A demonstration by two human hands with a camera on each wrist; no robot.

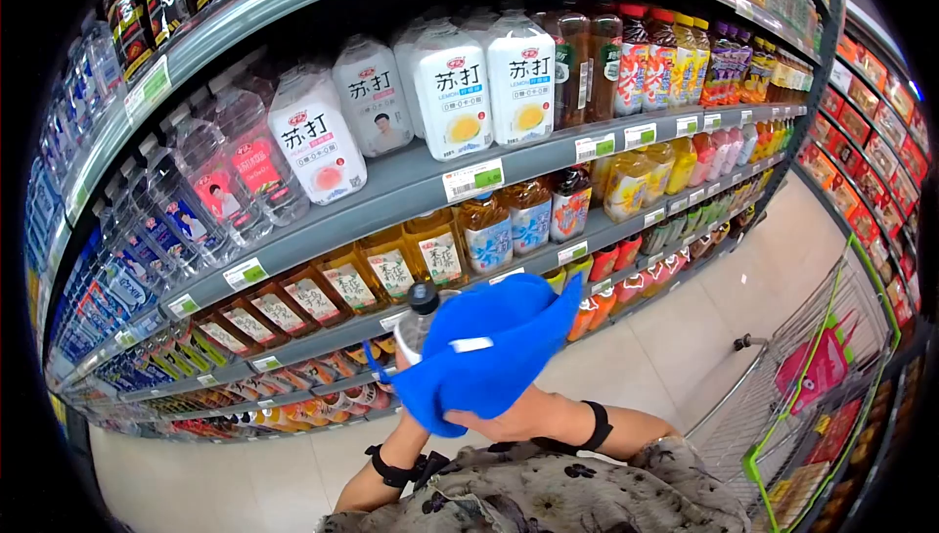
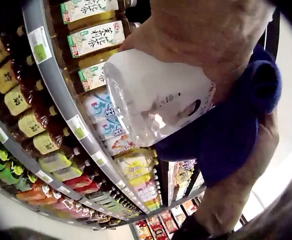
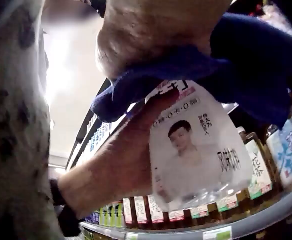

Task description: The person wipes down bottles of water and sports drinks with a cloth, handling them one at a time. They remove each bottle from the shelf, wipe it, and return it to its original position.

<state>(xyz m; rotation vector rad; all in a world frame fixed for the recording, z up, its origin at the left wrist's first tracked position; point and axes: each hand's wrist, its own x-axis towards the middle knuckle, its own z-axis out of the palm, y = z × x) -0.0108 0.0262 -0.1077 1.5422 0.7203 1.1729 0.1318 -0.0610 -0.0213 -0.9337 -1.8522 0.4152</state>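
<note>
My left hand (image 3: pixel 136 140) grips a clear plastic drink bottle (image 3: pixel 201 155) with a white label that carries a person's picture. In the head view only the bottle's black cap and upper side show beyond a blue cloth (image 1: pixel 499 333). That cloth has a small white tag and is bunched against the bottle. My right hand (image 1: pixel 514 418) holds the cloth from beneath, its fingers mostly covered by the fabric. In the left wrist view the bottle's base points toward the shelves, and the cloth (image 2: pixel 221 135) lies between the bottle and my right hand.
Shelves (image 1: pixel 391 191) of bottled drinks curve along the front and left, with white-labelled bottles (image 1: pixel 450 93) on the middle level. A green-edged shopping cart (image 1: pixel 753 465) with a pink item (image 1: pixel 817 367) inside stands at the right. Red packages (image 1: pixel 871 132) line another rack.
</note>
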